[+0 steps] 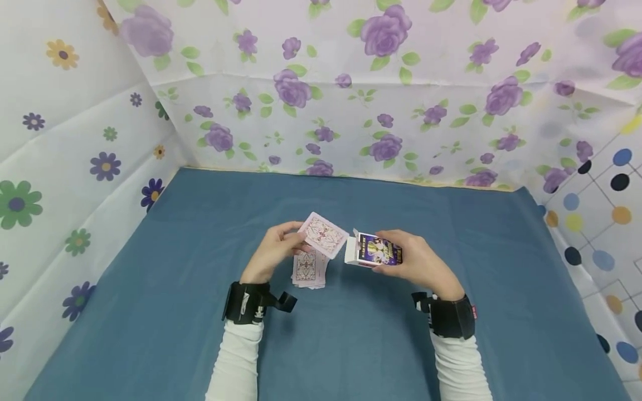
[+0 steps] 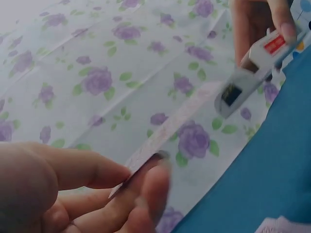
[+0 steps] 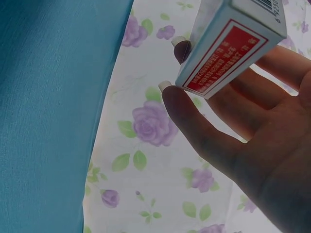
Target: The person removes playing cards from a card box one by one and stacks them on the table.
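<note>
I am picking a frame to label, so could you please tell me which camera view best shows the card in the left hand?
The head view: there the card shows most of its patterned face, the left hand covering little of it. The left wrist view shows it nearly edge-on; the right wrist view not at all.

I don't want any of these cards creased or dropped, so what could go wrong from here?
First, the left grip pinches the held playing card at one end only, so it might slip or bend. Second, the card box in the right grip has its open flap facing that card, so an edge could catch there. Third, the playing card pile below is loosely squared; a bump could spread it.
</note>
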Action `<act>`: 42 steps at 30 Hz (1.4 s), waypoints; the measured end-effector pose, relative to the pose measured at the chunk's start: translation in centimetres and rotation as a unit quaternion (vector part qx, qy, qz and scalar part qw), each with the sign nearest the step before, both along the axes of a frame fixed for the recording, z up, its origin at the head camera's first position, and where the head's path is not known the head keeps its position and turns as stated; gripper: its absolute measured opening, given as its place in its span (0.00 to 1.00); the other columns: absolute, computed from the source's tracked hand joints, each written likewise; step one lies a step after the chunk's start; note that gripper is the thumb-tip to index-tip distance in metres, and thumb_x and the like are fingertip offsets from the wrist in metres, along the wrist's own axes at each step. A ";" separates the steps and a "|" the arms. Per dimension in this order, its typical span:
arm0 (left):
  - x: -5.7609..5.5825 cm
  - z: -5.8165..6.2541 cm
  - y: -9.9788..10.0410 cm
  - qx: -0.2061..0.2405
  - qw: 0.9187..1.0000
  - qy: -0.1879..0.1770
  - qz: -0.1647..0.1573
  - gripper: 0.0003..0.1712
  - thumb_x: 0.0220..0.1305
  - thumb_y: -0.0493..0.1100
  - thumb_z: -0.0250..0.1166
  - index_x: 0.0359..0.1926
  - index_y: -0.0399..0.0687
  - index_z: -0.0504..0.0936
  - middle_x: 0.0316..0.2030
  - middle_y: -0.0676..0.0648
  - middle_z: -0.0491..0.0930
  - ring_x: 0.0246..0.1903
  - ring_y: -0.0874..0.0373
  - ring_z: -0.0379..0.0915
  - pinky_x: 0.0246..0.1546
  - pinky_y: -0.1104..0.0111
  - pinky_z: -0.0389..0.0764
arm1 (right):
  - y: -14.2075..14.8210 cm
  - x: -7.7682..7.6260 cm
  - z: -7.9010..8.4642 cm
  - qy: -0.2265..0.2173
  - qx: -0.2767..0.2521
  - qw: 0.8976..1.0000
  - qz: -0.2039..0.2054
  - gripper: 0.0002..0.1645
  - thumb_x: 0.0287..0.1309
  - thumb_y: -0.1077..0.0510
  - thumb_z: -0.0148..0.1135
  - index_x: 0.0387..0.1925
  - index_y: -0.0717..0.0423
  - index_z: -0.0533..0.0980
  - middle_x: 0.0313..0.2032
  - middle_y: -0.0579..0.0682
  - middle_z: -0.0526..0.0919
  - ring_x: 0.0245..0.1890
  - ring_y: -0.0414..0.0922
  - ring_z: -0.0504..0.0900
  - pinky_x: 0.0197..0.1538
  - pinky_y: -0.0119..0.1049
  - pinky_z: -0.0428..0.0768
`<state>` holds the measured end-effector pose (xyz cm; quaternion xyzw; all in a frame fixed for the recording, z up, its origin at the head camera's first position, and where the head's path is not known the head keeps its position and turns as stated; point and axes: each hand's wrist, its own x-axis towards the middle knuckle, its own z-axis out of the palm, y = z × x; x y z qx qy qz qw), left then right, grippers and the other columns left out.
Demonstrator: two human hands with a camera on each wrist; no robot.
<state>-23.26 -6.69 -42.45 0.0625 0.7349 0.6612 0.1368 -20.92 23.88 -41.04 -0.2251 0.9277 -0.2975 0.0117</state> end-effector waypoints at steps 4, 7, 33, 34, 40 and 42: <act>-1.0 -0.7 -0.3 -0.014 0.999 0.010 0.049 0.19 0.71 0.40 0.57 0.60 0.41 0.76 0.25 0.56 0.81 0.29 0.61 0.76 0.36 0.69 0.73 | 0.5 0.0 0.0 0.004 0.006 1.000 -0.011 0.39 0.48 0.52 0.76 0.62 0.59 0.72 0.56 0.58 0.79 0.42 0.46 0.78 0.42 0.39 0.77; -1.5 -1.4 -0.5 -0.030 0.996 0.015 0.078 0.20 0.69 0.42 0.60 0.59 0.42 0.78 0.22 0.58 0.79 0.32 0.53 0.75 0.38 0.64 0.72 | 0.8 0.0 0.0 0.002 0.010 1.000 -0.019 0.40 0.48 0.52 0.76 0.62 0.58 0.72 0.56 0.58 0.79 0.43 0.47 0.78 0.43 0.40 0.77; -1.1 -5.6 -0.3 -0.291 0.945 0.039 0.146 0.21 0.59 0.38 0.69 0.52 0.34 0.78 0.33 0.35 0.83 0.28 0.48 0.77 0.32 0.58 0.75 | 0.2 -0.4 -0.9 -0.022 0.005 1.000 -0.007 0.39 0.49 0.51 0.75 0.61 0.59 0.73 0.54 0.57 0.80 0.40 0.44 0.78 0.41 0.37 0.76; -1.0 -5.4 -0.2 -0.289 0.945 0.045 0.144 0.22 0.60 0.39 0.68 0.54 0.34 0.77 0.33 0.35 0.82 0.28 0.49 0.77 0.32 0.57 0.75 | 0.1 -0.4 -0.9 -0.023 0.005 1.000 -0.006 0.39 0.49 0.51 0.75 0.61 0.59 0.73 0.54 0.57 0.80 0.40 0.44 0.78 0.42 0.38 0.76; -0.3 -2.9 0.9 -0.172 0.976 0.126 0.037 0.18 0.66 0.43 0.63 0.55 0.42 0.78 0.30 0.33 0.80 0.21 0.57 0.67 0.23 0.66 0.68 | -0.2 -0.4 -0.9 -0.025 0.010 1.000 0.002 0.39 0.49 0.51 0.75 0.61 0.59 0.73 0.54 0.57 0.80 0.41 0.44 0.78 0.42 0.38 0.76; 0.1 -1.8 1.8 -0.121 0.981 0.148 -0.025 0.15 0.68 0.44 0.62 0.52 0.44 0.81 0.30 0.35 0.79 0.21 0.55 0.65 0.23 0.69 0.65 | -0.3 -0.4 -0.9 -0.025 0.011 1.000 0.005 0.39 0.49 0.50 0.75 0.61 0.59 0.73 0.54 0.57 0.80 0.42 0.44 0.78 0.43 0.38 0.77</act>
